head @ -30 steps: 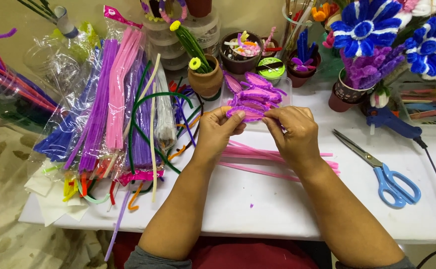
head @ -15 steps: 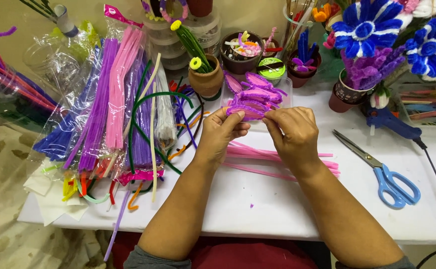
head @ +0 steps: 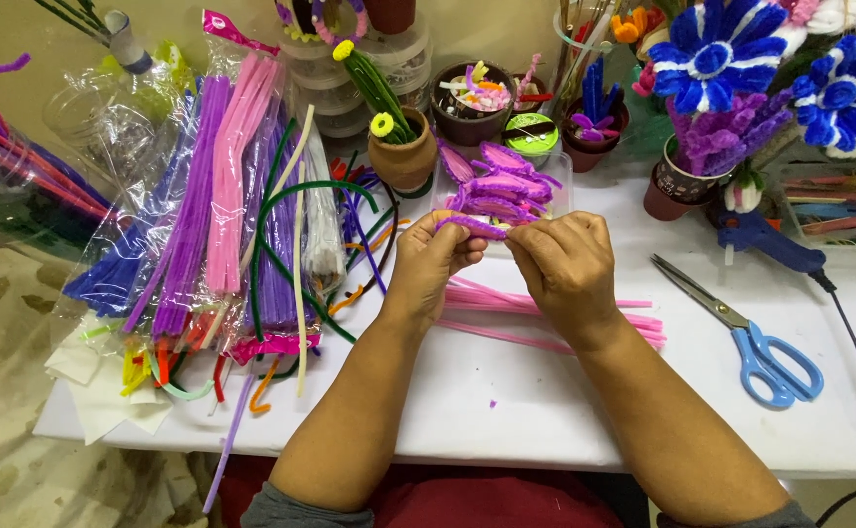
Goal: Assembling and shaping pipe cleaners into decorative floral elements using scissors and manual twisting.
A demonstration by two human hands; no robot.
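Note:
My left hand and my right hand meet above the white table, both pinching a purple pipe cleaner piece with a pink core that is bent into a loop. Just behind it, a clear tray holds several finished purple loops. Loose pink pipe cleaners lie on the table under my hands.
Bags of purple, pink, green and white pipe cleaners spread out at the left. Blue-handled scissors and a blue glue gun with its black cord lie at the right. Pots with pipe-cleaner flowers stand along the back.
My hands have stayed in place. The fingers shifted slightly along the purple piece, and the right hand moved a little closer to the left.

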